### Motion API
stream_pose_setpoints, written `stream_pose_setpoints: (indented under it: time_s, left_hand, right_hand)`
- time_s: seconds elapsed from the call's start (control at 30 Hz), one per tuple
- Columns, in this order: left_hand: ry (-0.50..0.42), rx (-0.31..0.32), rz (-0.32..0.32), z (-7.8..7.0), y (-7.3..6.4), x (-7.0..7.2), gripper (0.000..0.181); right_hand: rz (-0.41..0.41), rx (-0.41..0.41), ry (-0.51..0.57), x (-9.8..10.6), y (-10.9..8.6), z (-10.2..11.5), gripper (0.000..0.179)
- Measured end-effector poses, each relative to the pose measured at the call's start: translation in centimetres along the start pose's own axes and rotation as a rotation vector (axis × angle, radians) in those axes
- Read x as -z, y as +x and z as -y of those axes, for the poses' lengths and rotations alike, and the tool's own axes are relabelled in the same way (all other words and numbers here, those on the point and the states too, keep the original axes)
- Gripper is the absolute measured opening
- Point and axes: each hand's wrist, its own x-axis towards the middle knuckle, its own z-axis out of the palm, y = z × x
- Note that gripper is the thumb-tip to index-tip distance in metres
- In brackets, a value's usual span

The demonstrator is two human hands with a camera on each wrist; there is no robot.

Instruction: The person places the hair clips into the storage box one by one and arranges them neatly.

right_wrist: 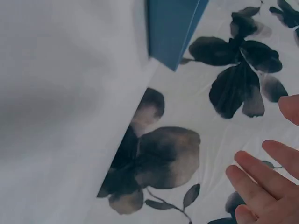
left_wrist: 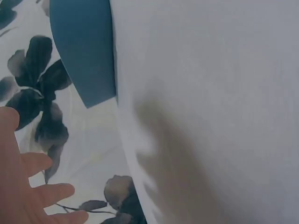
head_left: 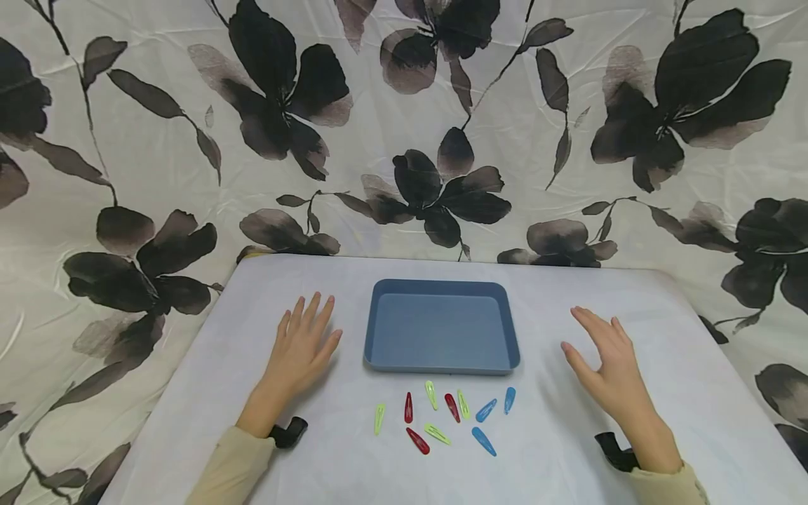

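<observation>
My left hand [head_left: 301,351] hovers left of a blue-grey tray [head_left: 442,369], fingers spread and holding nothing. On the other side of the tray, my right hand [head_left: 609,368] is held up with its thumb apart from the fingers, also bare. In front of the tray lie several snap hair clips: green ones such as the green hair clip [head_left: 379,419], red ones such as the red hair clip [head_left: 417,441], and blue ones such as the blue hair clip [head_left: 484,442]. Both wrist views show the spread fingers and a side of the tray.
A white cloth covers the table [head_left: 543,463]. Behind it hangs a pale curtain [head_left: 353,231] printed with dark flowers. Each wrist wears a black strap, the left strap [head_left: 290,433] and the right strap [head_left: 615,452], below light sleeves.
</observation>
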Motion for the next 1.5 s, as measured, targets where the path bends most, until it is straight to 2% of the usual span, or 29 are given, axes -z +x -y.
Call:
stream_pose_setpoints:
  time_s: [0.17,0.33,0.5,0.77,0.9,1.0,1.17,1.3,1.4,1.5]
  left_hand:
    - [-0.083,0.011,0.018,-0.9,0.3,-0.4,0.063]
    - [-0.196,-0.034,-0.017,-1.7,0.6,-1.2,0.059]
    - [-0.334,-0.077,-0.040,-2.2,0.9,-2.2,0.056]
    - [-0.584,-0.062,0.060,-2.9,1.1,-3.0,0.058]
    - [-0.678,-0.060,0.101,-3.0,1.4,-3.6,0.060]
    - [-0.733,-0.056,0.123,-3.0,1.6,-4.2,0.061]
    - [-0.800,-0.058,0.115,-3.3,1.7,-4.8,0.062]
    - [-0.818,-0.100,0.083,-4.0,1.5,-4.3,0.063]
    - [-0.797,-0.122,0.079,-4.4,1.3,-3.6,0.063]
    - [-0.774,-0.120,0.092,-4.6,1.3,-3.1,0.063]
  right_hand:
    - [-0.022,0.039,0.056,-0.6,0.1,1.0,0.058]
    - [-0.019,0.100,0.102,-1.4,0.1,1.8,0.058]
    - [0.022,0.122,0.127,-2.3,-0.1,2.8,0.055]
    - [0.106,0.158,0.194,-3.8,-0.8,4.1,0.048]
    - [0.152,0.177,0.233,-4.8,-1.0,4.8,0.044]
    - [0.164,0.221,0.250,-5.6,-0.9,5.2,0.045]
    - [0.192,0.310,0.294,-7.1,-0.7,6.0,0.049]
    - [0.246,0.370,0.350,-8.3,-0.5,6.7,0.043]
    - [0.316,0.392,0.375,-9.2,-0.4,7.5,0.035]
    - [0.420,0.370,0.359,-10.0,-0.4,8.4,0.027]
